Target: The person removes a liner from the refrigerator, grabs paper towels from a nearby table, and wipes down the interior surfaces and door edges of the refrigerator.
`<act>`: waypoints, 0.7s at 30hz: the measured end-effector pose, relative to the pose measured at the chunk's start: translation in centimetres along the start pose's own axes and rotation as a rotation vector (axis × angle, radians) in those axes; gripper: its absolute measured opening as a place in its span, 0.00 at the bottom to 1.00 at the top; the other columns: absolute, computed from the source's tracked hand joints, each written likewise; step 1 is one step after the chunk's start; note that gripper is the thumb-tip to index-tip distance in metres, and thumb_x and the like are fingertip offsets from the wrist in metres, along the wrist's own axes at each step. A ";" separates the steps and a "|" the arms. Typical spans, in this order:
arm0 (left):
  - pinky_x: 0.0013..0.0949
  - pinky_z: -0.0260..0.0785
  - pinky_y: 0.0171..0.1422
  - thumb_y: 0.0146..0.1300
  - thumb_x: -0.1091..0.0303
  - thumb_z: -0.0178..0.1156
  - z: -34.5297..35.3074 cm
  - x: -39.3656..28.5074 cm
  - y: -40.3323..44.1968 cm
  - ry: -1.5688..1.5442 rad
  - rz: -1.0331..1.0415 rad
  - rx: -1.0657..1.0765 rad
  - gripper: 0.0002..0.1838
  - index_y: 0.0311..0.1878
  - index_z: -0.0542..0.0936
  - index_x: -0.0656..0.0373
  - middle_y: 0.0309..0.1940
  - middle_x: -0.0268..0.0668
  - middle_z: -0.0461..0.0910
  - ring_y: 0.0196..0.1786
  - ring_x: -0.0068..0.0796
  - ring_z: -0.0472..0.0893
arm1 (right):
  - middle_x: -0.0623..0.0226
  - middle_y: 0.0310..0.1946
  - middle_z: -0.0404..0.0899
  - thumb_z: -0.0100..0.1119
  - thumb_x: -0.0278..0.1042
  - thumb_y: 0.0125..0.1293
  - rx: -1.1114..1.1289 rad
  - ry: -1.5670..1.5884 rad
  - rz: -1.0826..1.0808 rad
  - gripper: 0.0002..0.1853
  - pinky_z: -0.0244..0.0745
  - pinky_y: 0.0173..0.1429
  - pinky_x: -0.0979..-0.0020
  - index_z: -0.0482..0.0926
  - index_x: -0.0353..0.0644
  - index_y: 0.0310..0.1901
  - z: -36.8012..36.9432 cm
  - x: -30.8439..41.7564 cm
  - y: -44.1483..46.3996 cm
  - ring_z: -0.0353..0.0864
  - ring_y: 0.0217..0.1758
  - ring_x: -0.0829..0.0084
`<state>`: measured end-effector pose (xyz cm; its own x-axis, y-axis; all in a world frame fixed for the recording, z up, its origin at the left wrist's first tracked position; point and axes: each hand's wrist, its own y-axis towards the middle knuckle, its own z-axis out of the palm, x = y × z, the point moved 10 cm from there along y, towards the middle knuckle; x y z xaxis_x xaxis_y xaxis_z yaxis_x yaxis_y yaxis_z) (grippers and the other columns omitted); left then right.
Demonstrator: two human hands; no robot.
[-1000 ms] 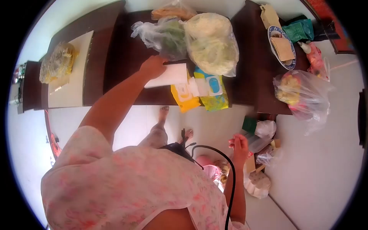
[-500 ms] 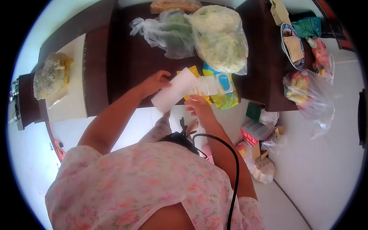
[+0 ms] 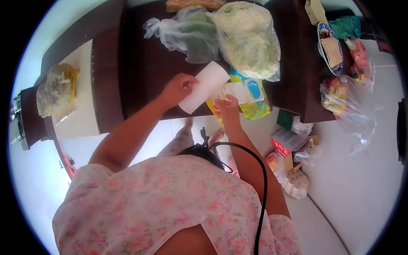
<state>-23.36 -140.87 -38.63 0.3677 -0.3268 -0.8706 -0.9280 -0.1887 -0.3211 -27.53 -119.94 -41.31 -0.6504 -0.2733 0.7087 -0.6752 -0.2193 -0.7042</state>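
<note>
My left hand (image 3: pixel 179 88) is closed on the left side of a white paper roll (image 3: pixel 204 87), which lies slanted over the dark table's front edge. Just right of the roll's lower end is my right hand (image 3: pixel 228 107), its fingers bent and apart, with nothing visible in them. Beyond it lie a yellow pack (image 3: pixel 212 106), partly hidden by the roll and hand, and a blue-green wipes pack (image 3: pixel 257 102) with a white lid. Behind the roll sit a clear bag of pale vegetables (image 3: pixel 247 40) and a bag of green vegetables (image 3: pixel 197 40).
A yellowish wrapped bundle (image 3: pixel 63 87) rests on a pale board (image 3: pixel 83 106) at the left. At the right are a blue-rimmed plate (image 3: pixel 322 49) with a folded cloth and a clear bag (image 3: pixel 346 102). Boxes (image 3: pixel 284 142) stand on the floor below. A black cable (image 3: pixel 264 182) hangs before me.
My right hand has come up from the lower right to beside the roll. The roll has turned and shifted right with my left hand. The view has shifted slightly.
</note>
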 end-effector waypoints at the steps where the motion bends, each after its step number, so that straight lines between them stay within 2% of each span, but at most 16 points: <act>1: 0.31 0.70 0.55 0.59 0.74 0.61 0.2 0.3 -0.1 0.000 0.000 0.005 0.18 0.54 0.77 0.62 0.50 0.40 0.77 0.50 0.28 0.77 | 0.64 0.42 0.77 0.64 0.37 0.59 -0.028 -0.077 -0.042 0.27 0.76 0.37 0.74 0.66 0.38 0.57 -0.7 0.1 0.0 0.78 0.36 0.75; 3: 0.31 0.71 0.55 0.57 0.72 0.63 -0.9 2.6 -0.5 -0.136 -0.176 -0.148 0.21 0.56 0.76 0.61 0.53 0.42 0.75 0.52 0.28 0.77 | 0.64 0.42 0.77 0.64 0.36 0.59 0.004 -0.134 -0.043 0.26 0.76 0.37 0.74 0.67 0.38 0.56 -1.1 -0.1 -0.1 0.79 0.37 0.75; 4: 0.31 0.71 0.55 0.57 0.72 0.63 -0.9 2.7 -0.5 -0.137 -0.180 -0.148 0.21 0.56 0.76 0.61 0.53 0.42 0.75 0.52 0.28 0.77 | 0.64 0.42 0.76 0.63 0.35 0.59 0.042 -0.191 -0.046 0.25 0.76 0.38 0.75 0.67 0.38 0.56 -0.9 -0.1 -0.2 0.79 0.37 0.75; 6: 0.31 0.71 0.53 0.55 0.69 0.65 -0.5 4.0 -0.8 -0.260 -0.297 -0.128 0.25 0.57 0.76 0.60 0.48 0.41 0.77 0.49 0.29 0.78 | 0.64 0.41 0.76 0.63 0.35 0.59 0.075 -0.153 -0.040 0.25 0.76 0.39 0.75 0.67 0.38 0.56 -0.4 -0.1 -0.6 0.80 0.38 0.75; 7: 0.31 0.71 0.53 0.55 0.69 0.65 -0.7 4.0 -0.8 -0.258 -0.300 -0.130 0.25 0.57 0.76 0.60 0.48 0.41 0.77 0.49 0.29 0.78 | 0.64 0.41 0.76 0.63 0.34 0.59 0.104 -0.113 -0.037 0.24 0.76 0.39 0.76 0.67 0.38 0.56 0.1 0.0 -0.8 0.80 0.39 0.75; 9: 0.30 0.73 0.49 0.51 0.67 0.68 0.7 3.9 -0.8 -0.249 -0.313 0.033 0.23 0.52 0.79 0.58 0.39 0.40 0.80 0.43 0.30 0.80 | 0.64 0.41 0.76 0.63 0.33 0.60 0.115 -0.066 -0.038 0.24 0.77 0.40 0.76 0.67 0.38 0.55 0.8 0.4 -1.2 0.81 0.39 0.74; 10: 0.30 0.73 0.49 0.51 0.67 0.68 0.8 3.8 -0.8 -0.248 -0.316 0.033 0.23 0.52 0.79 0.58 0.39 0.40 0.80 0.43 0.30 0.80 | 0.63 0.42 0.76 0.62 0.32 0.60 0.122 -0.019 -0.042 0.23 0.77 0.40 0.76 0.67 0.38 0.55 1.1 0.7 -1.3 0.81 0.40 0.74; 12: 0.31 0.72 0.44 0.51 0.67 0.68 1.1 3.1 -1.0 -0.082 -0.292 0.052 0.19 0.47 0.79 0.59 0.35 0.39 0.80 0.39 0.29 0.80 | 0.62 0.42 0.76 0.62 0.31 0.60 0.120 0.002 -0.050 0.23 0.77 0.41 0.75 0.67 0.37 0.55 1.3 1.0 -1.5 0.82 0.41 0.73; 16: 0.31 0.71 0.44 0.53 0.65 0.67 1.0 1.6 -2.3 -0.011 -0.300 -0.028 0.16 0.44 0.79 0.59 0.37 0.39 0.79 0.39 0.30 0.79 | 0.60 0.43 0.76 0.62 0.30 0.61 0.104 0.089 -0.027 0.21 0.79 0.44 0.75 0.67 0.34 0.53 1.4 0.9 -1.5 0.82 0.40 0.71; 18: 0.36 0.72 0.43 0.54 0.62 0.65 0.4 0.6 -3.1 0.156 -0.218 -0.149 0.15 0.42 0.78 0.60 0.37 0.41 0.78 0.39 0.38 0.80 | 0.60 0.42 0.76 0.61 0.29 0.61 0.134 0.063 -0.042 0.20 0.79 0.45 0.75 0.67 0.34 0.52 1.8 1.1 -1.6 0.83 0.40 0.71; 21: 0.40 0.71 0.45 0.57 0.60 0.63 0.6 -0.4 -4.1 0.210 -0.211 -0.148 0.14 0.41 0.78 0.58 0.39 0.42 0.76 0.41 0.43 0.79 | 0.59 0.41 0.77 0.59 0.29 0.63 0.169 0.047 -0.062 0.17 0.79 0.46 0.75 0.69 0.34 0.51 2.5 1.1 -1.6 0.83 0.41 0.70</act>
<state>-19.75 -139.41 -37.14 0.5692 -0.4473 -0.6899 -0.8172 -0.3998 -0.4151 -26.24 -122.24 -39.49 -0.6276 -0.2108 0.7494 -0.6491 -0.3899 -0.6532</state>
